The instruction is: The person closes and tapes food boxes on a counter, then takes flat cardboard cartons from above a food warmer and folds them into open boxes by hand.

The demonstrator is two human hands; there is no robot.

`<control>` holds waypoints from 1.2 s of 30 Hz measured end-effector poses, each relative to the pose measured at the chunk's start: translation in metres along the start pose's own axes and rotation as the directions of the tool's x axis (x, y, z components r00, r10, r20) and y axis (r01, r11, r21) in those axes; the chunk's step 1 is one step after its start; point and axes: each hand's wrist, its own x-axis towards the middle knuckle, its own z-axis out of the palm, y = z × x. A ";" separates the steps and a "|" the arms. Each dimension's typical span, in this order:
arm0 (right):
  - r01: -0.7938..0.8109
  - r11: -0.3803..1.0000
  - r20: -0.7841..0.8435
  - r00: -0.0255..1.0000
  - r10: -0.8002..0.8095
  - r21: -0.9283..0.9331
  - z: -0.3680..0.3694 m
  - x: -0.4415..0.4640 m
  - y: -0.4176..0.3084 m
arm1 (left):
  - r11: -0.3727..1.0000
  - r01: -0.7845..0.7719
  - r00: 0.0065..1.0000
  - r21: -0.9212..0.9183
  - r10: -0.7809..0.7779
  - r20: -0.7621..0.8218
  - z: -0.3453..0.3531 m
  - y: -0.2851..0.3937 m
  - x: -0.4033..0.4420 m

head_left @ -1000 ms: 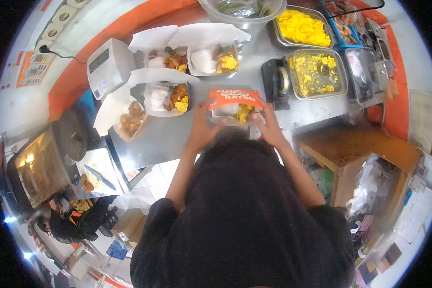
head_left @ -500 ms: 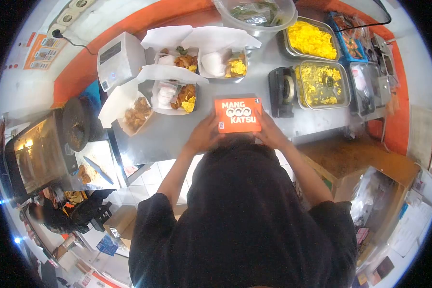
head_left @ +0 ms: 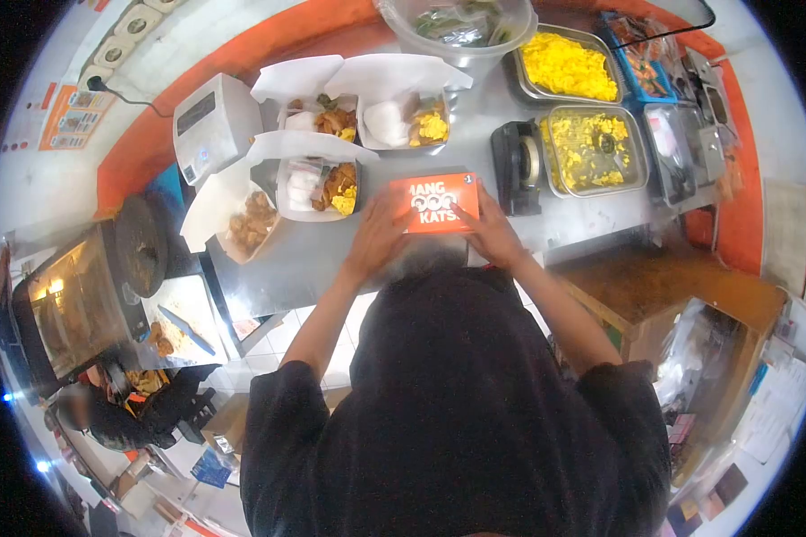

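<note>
The orange printed carton [head_left: 434, 202], lettered "MANG KATSU", sits on the steel counter [head_left: 306, 264] directly before the person, lid down. One second earlier the lid stood partly raised, with white and yellow food visible inside; by the half-second mark it lay flat. The contents are now covered, and in this inspector's judgement the closing of this carton is done or nearly so. A further change is noted at the hands: their digits now reach onto the lid and cover part of the lettering, where before they lay closer to the sides.

Left hand [head_left: 378, 236]: on the carton's left edge, thumb and fingers apart. Right hand [head_left: 500, 236]: on the right edge, thumb over the lid, fingers alongside. Whether either hand clamps or merely presses cannot be told.

Adjacent items: to the left, three white-lidded cartons stand open, the nearest carton [head_left: 306, 146] close to the left hand; a further open carton [head_left: 208, 213] holds brown fried pieces. To the right, a black tape dispenser [head_left: 510, 172] stands near the right hand. Beyond it are a tray of yellow scrambled egg [head_left: 569, 67] and a second, sparsely filled tray [head_left: 640, 154]. None of these shows a clear change.
</note>
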 end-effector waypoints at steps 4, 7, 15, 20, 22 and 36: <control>-0.084 0.996 0.000 0.996 0.084 0.043 0.007 0.008 -0.008 | 0.977 -0.178 0.984 -0.120 0.177 -0.018 -0.019 0.003 0.063; -0.298 0.950 0.078 0.954 0.291 0.090 -0.017 0.011 -0.019 | 0.967 -0.084 0.991 -0.240 0.106 0.082 -0.011 0.006 0.088; -0.638 0.748 -0.368 0.661 0.654 0.182 -0.040 -0.045 0.043 | 0.986 0.021 1.000 -0.164 -0.024 -0.019 0.001 0.016 0.087; -0.287 0.221 -0.020 0.567 0.823 0.932 -0.018 -0.074 0.041 | 0.983 0.073 0.996 -0.168 -0.079 -0.032 0.002 0.022 0.092; -0.323 0.464 -0.211 0.584 0.784 0.825 -0.015 -0.083 0.028 | 0.983 0.079 0.995 -0.163 -0.089 -0.053 0.006 0.023 0.089; -0.515 0.485 0.169 0.789 0.591 0.707 0.006 0.014 -0.020 | 0.956 0.181 0.954 -0.230 -0.228 -0.193 0.023 0.038 0.093</control>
